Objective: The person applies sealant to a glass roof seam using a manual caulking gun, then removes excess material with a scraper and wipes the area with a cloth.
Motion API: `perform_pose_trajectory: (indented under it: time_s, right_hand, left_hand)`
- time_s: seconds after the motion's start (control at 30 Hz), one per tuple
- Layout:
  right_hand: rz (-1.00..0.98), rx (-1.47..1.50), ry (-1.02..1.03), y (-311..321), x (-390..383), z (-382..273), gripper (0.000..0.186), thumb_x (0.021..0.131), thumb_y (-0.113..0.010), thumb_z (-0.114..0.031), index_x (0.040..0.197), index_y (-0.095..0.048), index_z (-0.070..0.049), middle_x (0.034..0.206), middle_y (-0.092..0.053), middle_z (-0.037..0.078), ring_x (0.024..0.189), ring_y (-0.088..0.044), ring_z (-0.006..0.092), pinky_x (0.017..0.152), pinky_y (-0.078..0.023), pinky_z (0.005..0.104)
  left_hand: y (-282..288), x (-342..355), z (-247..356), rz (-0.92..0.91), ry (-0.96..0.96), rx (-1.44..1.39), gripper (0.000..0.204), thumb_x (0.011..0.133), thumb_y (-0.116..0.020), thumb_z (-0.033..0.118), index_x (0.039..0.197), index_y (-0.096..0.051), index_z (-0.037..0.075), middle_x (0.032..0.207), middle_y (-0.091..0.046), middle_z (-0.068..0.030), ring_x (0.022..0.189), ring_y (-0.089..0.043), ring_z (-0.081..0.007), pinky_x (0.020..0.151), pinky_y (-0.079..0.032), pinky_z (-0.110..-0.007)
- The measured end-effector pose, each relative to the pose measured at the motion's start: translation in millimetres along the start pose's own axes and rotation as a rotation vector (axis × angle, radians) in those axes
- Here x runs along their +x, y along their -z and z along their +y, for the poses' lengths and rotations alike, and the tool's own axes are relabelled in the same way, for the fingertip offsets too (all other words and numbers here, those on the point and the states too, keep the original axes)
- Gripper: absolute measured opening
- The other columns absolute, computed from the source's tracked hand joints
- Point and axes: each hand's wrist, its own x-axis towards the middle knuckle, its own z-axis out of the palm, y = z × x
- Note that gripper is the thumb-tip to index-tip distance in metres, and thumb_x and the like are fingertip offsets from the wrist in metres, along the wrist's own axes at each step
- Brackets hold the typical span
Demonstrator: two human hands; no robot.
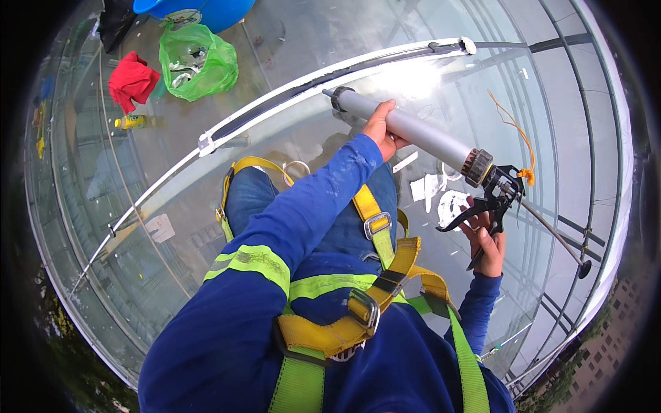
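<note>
A caulking gun with a silver barrel [437,143] lies slantwise across my front, its nozzle [328,92] up and to the left. My left hand [381,129] is wrapped round the barrel near the front collar. At the rear, my right hand [487,246] grips the black handle [497,219], fingers at the trigger lever. A long plunger rod [554,234] sticks out behind, and an orange cord [513,122] hangs from the gun's back end. Close to the nozzle tip runs a dark seam [296,89] edged with white strips, which look like masking tape.
Crumpled white scraps [428,187] lie on the glass beneath the gun. Beyond the seam are a green plastic bag [224,65] with rubbish, a red cloth [132,81], a yellow bottle [131,122] and a blue tub [224,12]. Yellow harness straps [368,210] cross my body.
</note>
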Motion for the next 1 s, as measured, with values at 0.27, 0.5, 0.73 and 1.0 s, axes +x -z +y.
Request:
perform_pose_trajectory:
  time_s: [0.27, 0.5, 0.73, 1.0]
  right_hand:
    - [-0.006, 0.140, 0.018, -57, 12, -36, 0.054, 0.103, -0.048, -0.048, 0.136, -0.042, -0.006, 0.110, -0.062, 0.020, 0.099, -0.065, 0.0321, 0.084, -0.057, 0.0511]
    - [0.259, -0.116, -0.053, -96, 28, -50, 0.061, 0.104, -0.042, -0.054, 0.143, -0.042, -0.006, 0.079, -0.059, 0.011, 0.062, -0.061, 0.0193, 0.053, -0.052, 0.0337]
    - [0.263, -0.082, -0.015, -105, 35, -45, 0.066, 0.104, -0.043, -0.052, 0.146, -0.038, -0.001, 0.076, -0.057, 0.010, 0.057, -0.058, 0.0186, 0.050, -0.050, 0.0319]
    - [0.284, -0.217, -0.005, -98, 32, -32, 0.066, 0.103, -0.045, -0.056, 0.142, -0.042, -0.002, 0.063, -0.052, 0.006, 0.050, -0.050, 0.0133, 0.044, -0.041, 0.0257]
  left_hand:
    - [-15, 43, 13, -0.151, 0.085, -0.044, 0.049, 0.093, -0.067, 0.042, 0.119, -0.050, 0.004, 0.112, -0.060, -0.0136, 0.103, -0.065, -0.0331, 0.088, -0.057, -0.059]
    - [-15, 69, 25, -0.128, 0.102, -0.026, 0.049, 0.092, -0.069, 0.041, 0.118, -0.051, 0.004, 0.110, -0.060, -0.0135, 0.102, -0.065, -0.0332, 0.086, -0.057, -0.061]
    - [-8, 75, 31, -0.107, 0.110, -0.019, 0.051, 0.092, -0.069, 0.041, 0.121, -0.049, 0.004, 0.110, -0.061, -0.0134, 0.101, -0.067, -0.0332, 0.086, -0.057, -0.061]
    - [1, 71, 33, -0.148, 0.102, -0.041, 0.050, 0.093, -0.067, 0.039, 0.124, -0.049, 0.005, 0.113, -0.060, -0.0136, 0.103, -0.066, -0.0329, 0.087, -0.057, -0.061]
